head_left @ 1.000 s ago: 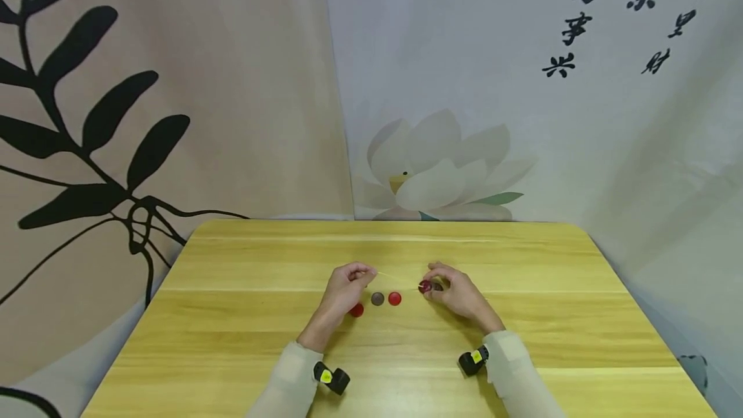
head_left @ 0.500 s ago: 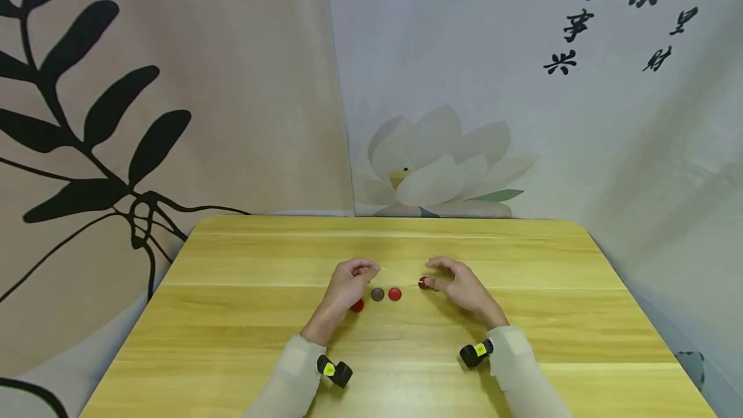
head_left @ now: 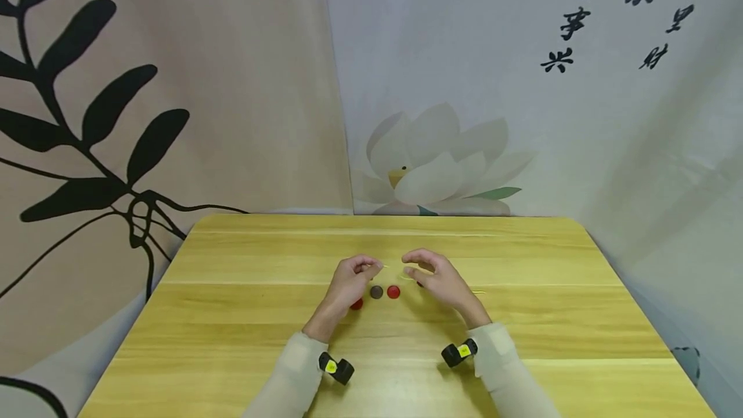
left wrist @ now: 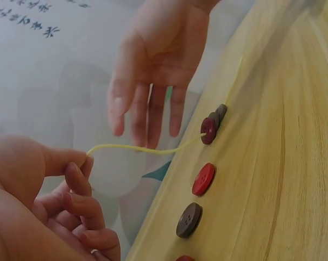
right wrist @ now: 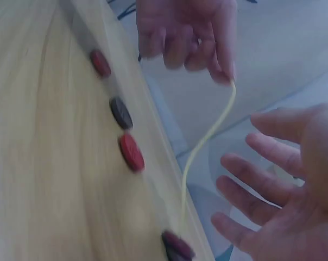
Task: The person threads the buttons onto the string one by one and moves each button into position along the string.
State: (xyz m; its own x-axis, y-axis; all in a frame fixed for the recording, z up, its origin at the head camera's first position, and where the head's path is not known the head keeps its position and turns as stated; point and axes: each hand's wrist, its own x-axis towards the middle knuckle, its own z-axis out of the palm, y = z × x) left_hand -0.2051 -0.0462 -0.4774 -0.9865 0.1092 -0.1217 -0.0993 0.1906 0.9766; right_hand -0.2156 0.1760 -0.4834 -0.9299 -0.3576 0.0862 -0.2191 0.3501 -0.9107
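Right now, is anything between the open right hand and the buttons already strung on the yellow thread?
Nothing visible. The right hand hovers open just beside the strung buttons, with only air between. The yellow thread runs from them to the left hand, which pinches its end. The loose red button lies off to the side.

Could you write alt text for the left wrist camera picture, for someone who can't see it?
A left hand pinches the end of a yellow thread that runs to a few dark buttons strung on it at the edge of a wooden table. The right hand hovers open beyond, holding nothing. A loose red button and a brown button lie nearer.
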